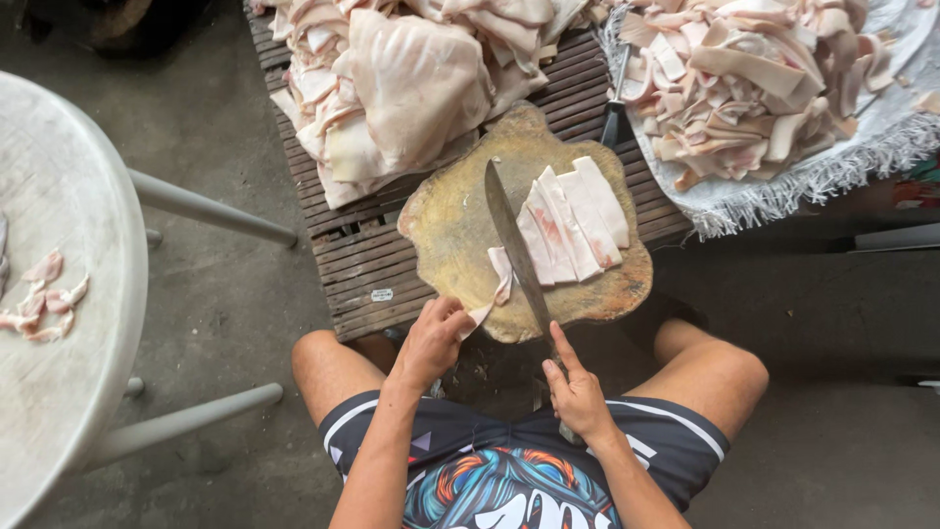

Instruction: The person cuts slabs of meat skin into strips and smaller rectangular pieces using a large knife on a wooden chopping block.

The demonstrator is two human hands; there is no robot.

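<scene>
The wooden board (460, 220) is lying on the slatted table (362, 255). The knife (514, 245), gripped by the right hand (580, 397), is running from 5 to 11 o'clock. At 9 o'clock from its blade, the left hand (431, 343) is pinching a skin strip (497, 284), nearer than the right.

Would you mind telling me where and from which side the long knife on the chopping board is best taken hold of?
By its handle, from the near side. The long knife lies with its blade running away across the wooden chopping board, its tip pointing away, and the handle overhangs the near edge toward the person, where the right hand grips it. The blade's edge sits by the cut strips, so avoid that part.
</scene>
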